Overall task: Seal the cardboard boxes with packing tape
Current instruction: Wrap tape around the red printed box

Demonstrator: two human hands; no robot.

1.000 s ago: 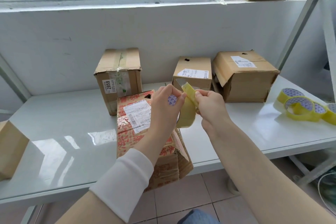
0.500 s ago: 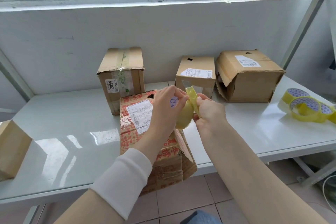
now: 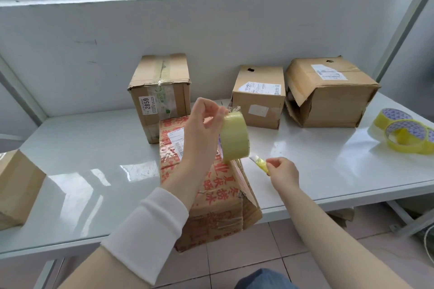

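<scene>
- Your left hand (image 3: 204, 124) grips the tape roll (image 3: 234, 138), which is pale yellow, translucent and held on edge.
- Your right hand (image 3: 283, 172) pinches a yellow scrap (image 3: 260, 162), just beside the roll at its 5 o'clock.
- The red-printed box (image 3: 211, 197) lies below the roll, at 6 o'clock.

Box (image 3: 16, 185) cropped left, tape rolls (image 3: 407, 130) cropped right

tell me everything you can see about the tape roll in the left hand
The tape roll is a wide band of pale yellow, see-through packing tape, its outer face turned to the camera. A crinkled loose end sticks up at the top, where the left hand pinches it. It is held tilted in the air over the red-printed box. The right hand, pinching a small yellow piece, is apart from it.
</scene>
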